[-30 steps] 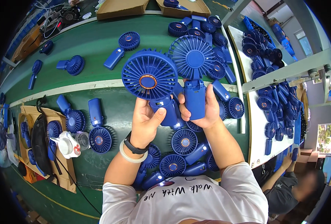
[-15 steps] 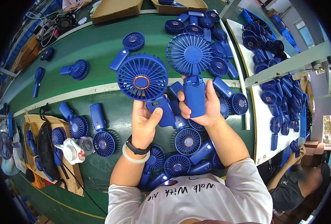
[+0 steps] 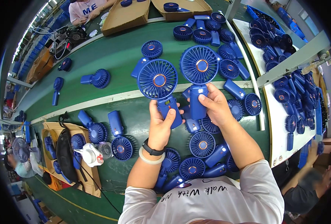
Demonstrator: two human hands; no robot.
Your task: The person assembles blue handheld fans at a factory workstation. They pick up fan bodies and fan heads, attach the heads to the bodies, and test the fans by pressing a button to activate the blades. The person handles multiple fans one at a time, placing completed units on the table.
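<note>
My left hand [image 3: 163, 121] is closed round the handle of a blue handheld fan [image 3: 157, 80]. A small lit display shows on that handle, and my thumb lies across it below. In my right hand [image 3: 216, 102] is a second blue handheld fan [image 3: 199, 65], its front with the copper-coloured ring facing me and a lit display on its handle. My right thumb presses on the handle under the display. Both fans are held upright side by side above the green bench. Nearest below them lie more blue fans [image 3: 202, 144], some with lit displays.
A green conveyor belt [image 3: 116, 74] runs beyond, with scattered fans on it. Many fans crowd a white table [image 3: 247, 37] at right. Cardboard boxes [image 3: 126, 16] stand at the back. A cardboard tray [image 3: 94, 179] holds a black pouch [image 3: 64, 155] at left. Other people work nearby.
The right fan has turned from its back to its front, and its display is now lit. My right thumb has come onto the handle. The whole view has shifted slightly.
</note>
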